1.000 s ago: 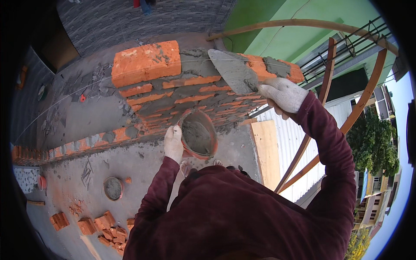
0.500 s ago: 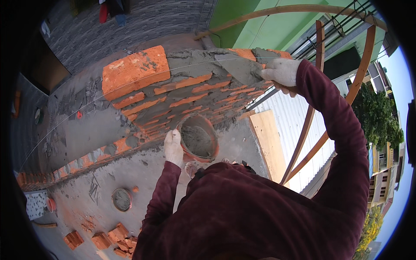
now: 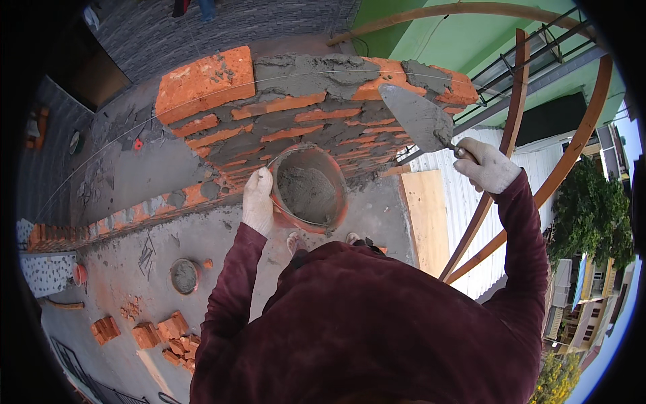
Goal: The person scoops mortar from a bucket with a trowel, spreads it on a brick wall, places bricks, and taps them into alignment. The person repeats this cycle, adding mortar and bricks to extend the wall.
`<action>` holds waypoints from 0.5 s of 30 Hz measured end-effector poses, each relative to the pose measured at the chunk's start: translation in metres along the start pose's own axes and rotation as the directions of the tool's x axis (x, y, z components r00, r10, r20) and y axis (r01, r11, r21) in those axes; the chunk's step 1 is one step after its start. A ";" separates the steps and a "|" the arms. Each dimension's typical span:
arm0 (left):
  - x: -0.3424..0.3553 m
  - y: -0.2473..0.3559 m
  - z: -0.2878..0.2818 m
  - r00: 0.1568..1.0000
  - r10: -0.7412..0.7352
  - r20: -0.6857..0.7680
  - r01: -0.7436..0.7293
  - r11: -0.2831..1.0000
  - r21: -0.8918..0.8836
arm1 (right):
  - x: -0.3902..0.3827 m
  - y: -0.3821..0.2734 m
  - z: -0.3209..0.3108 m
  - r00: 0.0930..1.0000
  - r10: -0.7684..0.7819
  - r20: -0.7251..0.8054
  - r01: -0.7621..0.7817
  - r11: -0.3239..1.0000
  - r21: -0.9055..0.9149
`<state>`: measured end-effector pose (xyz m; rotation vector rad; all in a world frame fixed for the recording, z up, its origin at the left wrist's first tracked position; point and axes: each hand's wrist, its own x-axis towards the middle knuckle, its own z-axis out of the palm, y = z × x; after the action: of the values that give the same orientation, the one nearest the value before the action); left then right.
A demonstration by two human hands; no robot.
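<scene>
My gloved right hand [image 3: 486, 165] is closed round the handle of a trowel [image 3: 418, 120], its blade smeared with grey mortar and held beside the right part of the brick wall [image 3: 296, 114]. With my gloved left hand [image 3: 258, 200] I grip the rim of a bucket [image 3: 309, 188] that holds wet mortar, close against the near face of the wall. Fresh mortar [image 3: 303, 75] lies along the wall's top. One whole orange brick [image 3: 206, 82] sits at the left end of that top course. A thin string line [image 3: 282, 79] runs across the top.
Down on the floor at the left are a second mortar bucket [image 3: 184, 276] and several loose bricks [image 3: 176, 337]. A low brick course [image 3: 141, 214] extends leftward. Curved wooden strips [image 3: 518, 101] and a plywood board [image 3: 426, 222] stand on the right.
My right hand has drawn the trowel back from the wall top, rightward and nearer, and the blade now shows fully. My left hand and the bucket have risen slightly.
</scene>
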<state>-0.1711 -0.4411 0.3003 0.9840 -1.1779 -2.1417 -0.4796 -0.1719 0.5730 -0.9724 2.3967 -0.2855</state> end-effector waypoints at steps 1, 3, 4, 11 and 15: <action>0.001 -0.002 0.005 1.000 -0.004 0.001 0.004 0.999 -0.040 | 0.001 0.005 0.010 0.986 -0.162 0.027 0.163 0.960 -0.228; -0.004 0.008 0.025 0.999 0.029 0.028 -0.031 0.997 0.069 | 0.012 0.011 0.055 0.925 -0.372 0.079 0.368 0.822 -0.435; -0.006 0.014 0.037 0.997 0.046 0.063 -0.053 0.991 0.121 | 0.015 0.013 0.084 0.866 -0.500 0.011 0.430 0.733 -0.526; -0.023 0.047 0.118 0.975 0.172 0.137 -0.218 0.852 0.477 | 0.069 0.025 0.160 0.739 -0.673 -0.016 0.465 0.528 -0.711; -0.021 0.048 0.135 0.979 0.196 0.063 -0.194 0.777 0.599 | 0.060 0.077 0.187 0.673 -0.727 0.137 0.661 0.507 -0.553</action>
<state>-0.2608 -0.3827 0.3980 1.0513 -1.9379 -1.6125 -0.4572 -0.1576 0.3638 -2.2767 2.0646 0.1277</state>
